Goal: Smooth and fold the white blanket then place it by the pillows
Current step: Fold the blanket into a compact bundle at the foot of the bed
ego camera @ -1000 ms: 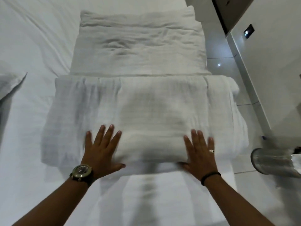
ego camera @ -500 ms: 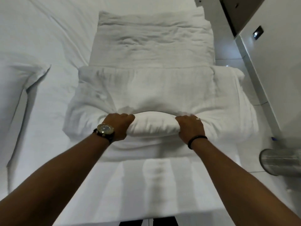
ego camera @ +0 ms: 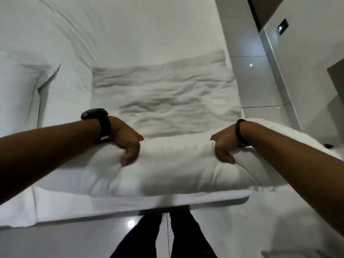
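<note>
The white blanket (ego camera: 176, 164) is a thick folded bundle, lifted off the bed near its foot edge. My left hand (ego camera: 126, 142), with a watch on the wrist, grips the bundle's left part from above. My right hand (ego camera: 223, 148), with a dark wristband, grips its right part. Both hands are closed on the cloth with fingers tucked under the roll. Beyond the bundle, a wrinkled white folded layer (ego camera: 167, 101) lies flat on the bed. A white pillow (ego camera: 20, 86) shows at the left edge.
The white bed sheet (ego camera: 130, 34) stretches far ahead. The bed's foot edge (ego camera: 111, 207) runs below the bundle, with glossy floor tiles (ego camera: 74, 239) and my dark trouser legs under it. A white wall and dark panel stand at the right.
My hands went from lying flat on the blanket to gripping its near edge, then raised the bundle off the bed toward me. The view has tilted down to the floor.
</note>
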